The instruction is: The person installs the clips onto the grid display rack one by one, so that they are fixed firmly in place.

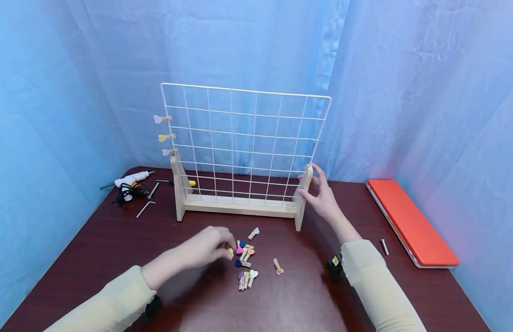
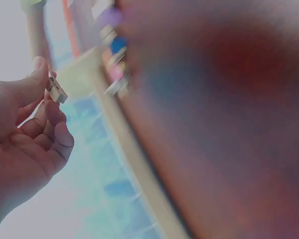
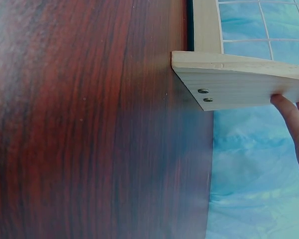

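Note:
My left hand pinches a small wooden clothespin between thumb and fingertips. In the head view, a bit of its yellow heart peeks past the fingers. Beside that hand lies a loose pile of clothespins with coloured hearts. A white wire grid stands upright in a wooden stand. My right hand grips the stand's right upright, thumb in front and fingers behind. Three heart clothespins, one of them yellow, are clipped to the grid's left edge.
A hot glue gun with a black cord lies at the back left, near hex keys and a yellow-handled tool. To the right are a bolt and a flat orange-red case. Blue curtains surround the table.

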`<action>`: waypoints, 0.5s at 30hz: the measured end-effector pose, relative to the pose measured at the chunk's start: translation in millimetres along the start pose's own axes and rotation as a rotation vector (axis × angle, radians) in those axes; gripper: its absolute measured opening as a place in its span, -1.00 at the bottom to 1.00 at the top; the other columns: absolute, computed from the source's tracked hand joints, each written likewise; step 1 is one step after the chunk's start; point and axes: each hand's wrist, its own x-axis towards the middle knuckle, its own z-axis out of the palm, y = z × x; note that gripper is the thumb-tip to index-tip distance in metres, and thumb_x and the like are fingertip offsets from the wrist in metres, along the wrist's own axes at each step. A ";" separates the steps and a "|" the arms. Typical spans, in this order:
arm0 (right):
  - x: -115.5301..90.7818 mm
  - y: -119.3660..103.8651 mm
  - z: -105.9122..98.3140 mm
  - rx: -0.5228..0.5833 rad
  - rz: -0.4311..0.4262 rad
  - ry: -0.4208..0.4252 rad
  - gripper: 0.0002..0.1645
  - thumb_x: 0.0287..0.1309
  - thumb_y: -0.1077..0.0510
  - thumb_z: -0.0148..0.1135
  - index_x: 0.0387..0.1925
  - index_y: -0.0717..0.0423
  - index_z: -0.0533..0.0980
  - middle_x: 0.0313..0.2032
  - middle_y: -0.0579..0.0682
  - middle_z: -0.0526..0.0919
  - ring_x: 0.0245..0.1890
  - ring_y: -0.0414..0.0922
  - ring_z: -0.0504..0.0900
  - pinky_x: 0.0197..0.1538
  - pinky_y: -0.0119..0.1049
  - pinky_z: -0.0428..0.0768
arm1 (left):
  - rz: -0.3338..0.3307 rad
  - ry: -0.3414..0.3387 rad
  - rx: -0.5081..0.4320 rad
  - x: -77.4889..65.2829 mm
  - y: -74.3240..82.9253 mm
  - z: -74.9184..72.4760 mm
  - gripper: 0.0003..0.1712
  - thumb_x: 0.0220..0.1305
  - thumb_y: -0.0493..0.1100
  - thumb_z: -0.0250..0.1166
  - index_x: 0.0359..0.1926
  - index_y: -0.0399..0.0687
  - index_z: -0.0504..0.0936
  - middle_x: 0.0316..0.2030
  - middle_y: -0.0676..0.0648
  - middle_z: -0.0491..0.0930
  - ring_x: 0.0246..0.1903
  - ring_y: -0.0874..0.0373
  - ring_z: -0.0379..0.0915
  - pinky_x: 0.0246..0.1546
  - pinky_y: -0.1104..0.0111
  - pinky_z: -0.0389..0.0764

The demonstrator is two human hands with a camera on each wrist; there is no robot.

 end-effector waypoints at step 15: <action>2.4 -1.6 -3.2 0.009 -0.015 0.000 -0.06 0.03 0.37 0.16 0.33 0.00 -0.13 0.00 0.29 0.45 0.03 0.22 0.41 -0.04 0.17 0.37 | -0.235 0.608 0.010 6.2 -20.8 -115.5 -0.84 -0.01 -0.03 0.34 -0.38 0.10 0.59 -0.47 0.16 0.55 -0.50 0.34 0.42 -0.48 0.47 0.48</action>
